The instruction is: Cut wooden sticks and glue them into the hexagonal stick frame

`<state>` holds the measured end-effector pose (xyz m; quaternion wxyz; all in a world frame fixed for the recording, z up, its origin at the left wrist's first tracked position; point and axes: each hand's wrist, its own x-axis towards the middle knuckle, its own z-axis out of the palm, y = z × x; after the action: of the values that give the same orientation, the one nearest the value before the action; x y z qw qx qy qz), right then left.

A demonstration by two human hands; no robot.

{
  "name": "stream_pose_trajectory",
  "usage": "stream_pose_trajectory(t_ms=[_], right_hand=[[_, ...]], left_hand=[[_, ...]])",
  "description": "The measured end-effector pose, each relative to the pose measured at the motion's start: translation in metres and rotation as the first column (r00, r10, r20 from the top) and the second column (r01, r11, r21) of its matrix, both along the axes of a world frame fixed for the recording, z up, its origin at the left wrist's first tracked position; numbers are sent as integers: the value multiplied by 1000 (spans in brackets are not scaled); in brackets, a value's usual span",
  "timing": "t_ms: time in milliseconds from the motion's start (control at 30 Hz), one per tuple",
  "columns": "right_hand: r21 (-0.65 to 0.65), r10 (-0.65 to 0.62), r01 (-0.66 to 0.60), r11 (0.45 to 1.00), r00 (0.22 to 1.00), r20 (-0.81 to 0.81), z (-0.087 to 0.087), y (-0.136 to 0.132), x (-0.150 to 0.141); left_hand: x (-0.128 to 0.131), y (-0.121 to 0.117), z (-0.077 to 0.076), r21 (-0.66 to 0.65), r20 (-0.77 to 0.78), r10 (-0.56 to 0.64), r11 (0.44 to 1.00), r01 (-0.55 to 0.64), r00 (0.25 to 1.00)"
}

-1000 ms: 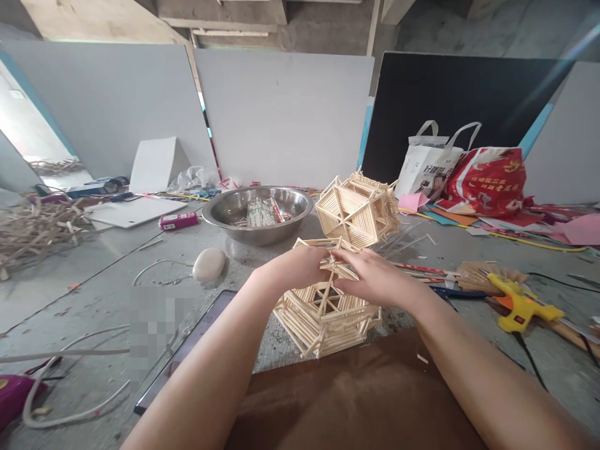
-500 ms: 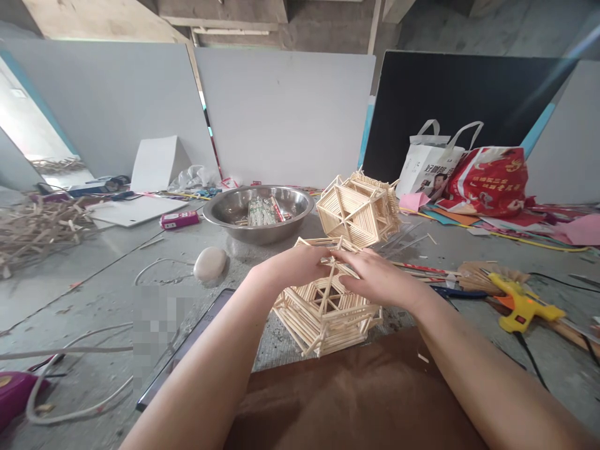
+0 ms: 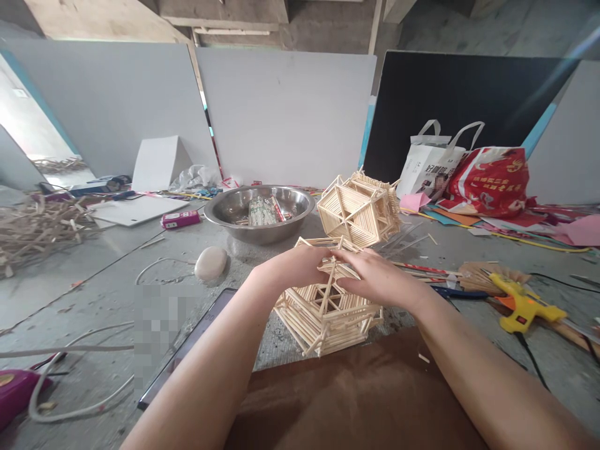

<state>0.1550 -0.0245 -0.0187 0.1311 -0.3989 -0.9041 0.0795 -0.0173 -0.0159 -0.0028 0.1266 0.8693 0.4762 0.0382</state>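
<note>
In front of me stands a stick model (image 3: 323, 322), built from pale thin wooden sticks with a hexagonal spoked layer and a raised frame above. My left hand (image 3: 304, 264) curls over the frame's left side, fingers closed at the sticks near its top joint. From the right, my right hand (image 3: 372, 272) pinches the sticks at that same joint, thumb below and fingers above. My fingertips nearly meet there, and some left fingers are hidden behind the hand. Just behind sits a second stick model (image 3: 354, 212), a tilted hexagonal drum, apart from my hands.
A metal basin (image 3: 220, 219) holding packaged sticks stands behind. A yellow glue gun (image 3: 525, 306) lies at right, near scissors. Left are a white round object (image 3: 210, 264), a phone or tablet (image 3: 187, 356), cables and a stick pile (image 3: 42, 231). Bags (image 3: 492, 181) stand back right.
Almost nothing differs. Both hands stay at the model's top joint; my right thumb has shifted very slightly left. The view has moved a touch.
</note>
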Motion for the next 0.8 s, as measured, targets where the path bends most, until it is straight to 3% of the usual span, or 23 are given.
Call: stream_pose_trajectory(t_ms=[800], right_hand=[[-12, 15, -15, 1000, 1000, -8, 1, 0, -1]], left_hand=[[-4, 0, 1, -21, -49, -10, 1000, 9, 999]])
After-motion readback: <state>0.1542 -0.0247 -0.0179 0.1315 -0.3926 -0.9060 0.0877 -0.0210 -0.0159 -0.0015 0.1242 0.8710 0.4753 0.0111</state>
